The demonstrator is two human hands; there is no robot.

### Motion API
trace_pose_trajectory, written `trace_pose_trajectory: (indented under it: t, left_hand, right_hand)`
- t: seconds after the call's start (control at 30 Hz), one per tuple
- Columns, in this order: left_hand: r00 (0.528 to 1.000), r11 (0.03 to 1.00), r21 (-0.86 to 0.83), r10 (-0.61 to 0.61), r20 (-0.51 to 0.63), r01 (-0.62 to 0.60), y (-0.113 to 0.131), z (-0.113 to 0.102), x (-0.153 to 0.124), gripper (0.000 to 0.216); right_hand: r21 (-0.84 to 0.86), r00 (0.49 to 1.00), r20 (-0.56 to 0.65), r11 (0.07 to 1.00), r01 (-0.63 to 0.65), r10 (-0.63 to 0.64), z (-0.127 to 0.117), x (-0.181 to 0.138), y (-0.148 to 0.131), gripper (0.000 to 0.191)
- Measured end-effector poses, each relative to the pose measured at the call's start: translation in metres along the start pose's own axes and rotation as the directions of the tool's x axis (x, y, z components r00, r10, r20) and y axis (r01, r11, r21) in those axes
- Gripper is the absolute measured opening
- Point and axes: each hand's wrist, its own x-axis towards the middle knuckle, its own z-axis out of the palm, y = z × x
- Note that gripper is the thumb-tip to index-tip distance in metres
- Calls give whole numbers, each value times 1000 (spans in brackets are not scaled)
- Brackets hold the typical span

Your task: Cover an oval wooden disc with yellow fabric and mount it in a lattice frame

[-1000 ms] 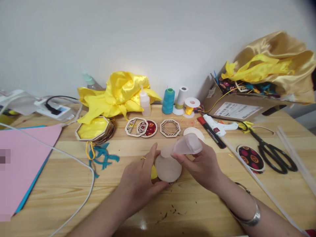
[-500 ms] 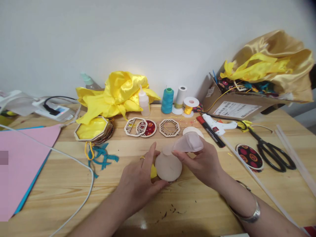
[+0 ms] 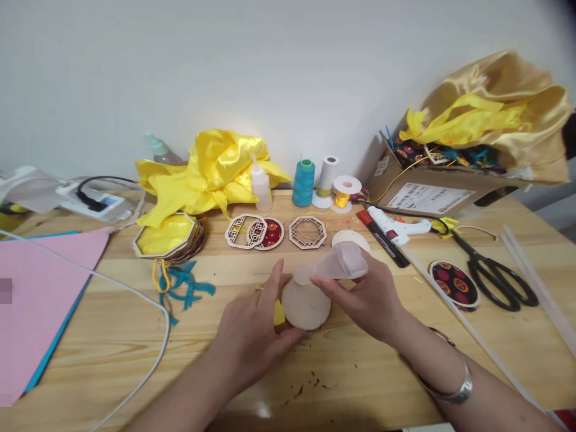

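In the head view, a pale round disc (image 3: 306, 307) sits at the middle of the table, its face towards me. My left hand (image 3: 254, 327) steadies it from the left, thumb at the lower edge and fingers behind. A bit of yellow cloth (image 3: 279, 312) peeks out between that hand and the disc. My right hand (image 3: 366, 297) is closed around a translucent plastic bottle (image 3: 339, 261), tilted over the disc's upper edge. I cannot make out the bottle's tip. Behind it lies a white oval piece (image 3: 351, 240).
Behind stand a teal thread spool (image 3: 303, 185), a small bottle (image 3: 260, 187) and yellow satin (image 3: 220, 168). Openwork wooden frames (image 3: 307, 233) lie in front. To the right are a marker (image 3: 382, 239), glue gun (image 3: 398, 226), black scissors (image 3: 499, 279) and cardboard box (image 3: 423, 186).
The view has shifted very slightly. The bottle is a touch lower and further left over the disc; both hands keep nearly the same hold.
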Motion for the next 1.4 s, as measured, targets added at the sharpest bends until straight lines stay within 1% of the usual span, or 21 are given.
trace_pose_trajectory:
  t: [0.17,0.27,0.37,0.6,0.8,0.97,1.1,1.3,1.4]
  left_hand:
    - [1000,1000,-1,-8,-5,8,0,0,0,98]
    - [1000,1000,-10,-7,5,7,0,-1,0,98]
    - [1000,1000,-9,-14,14,14,0,-1,1,97]
    - [1000,1000,-15,-11,-7,11,0,1,2,99]
    - [1000,1000,-9,-3,-19,3,-1,2,1,100]
    - [1000,1000,-15,-18,-17,18,0,1,0,100]
    - [999,999,-25,-33,-4,33,-1,1,0,100]
    - [999,999,-38,-35,9,36,0,0,1,98]
    - [999,998,-39,-48,8,48,1,-1,2,98]
  right_hand:
    - [-14,1000,-5,1000,8,-8,-1,1,2,18]
    - [-11,1000,-14,1000,-7,7,-2,0,4,18]
    - [-18,1000,-23,1000,3,-4,-5,1,5,16]
    - [-39,1000,3,999,10,-10,-12,5,4,14]
    - [-102,1000,-31,995,1,-5,-15,5,3,15]
    - [-108,1000,-4,994,-17,17,-18,6,1,15]
    - [-101,1000,17,995,12,-11,-20,5,-1,15]
    - [-94,994,95,994,53,-44,-20,3,-2,14]
    - [-68,993,105,996,60,-53,-20,3,-2,14]
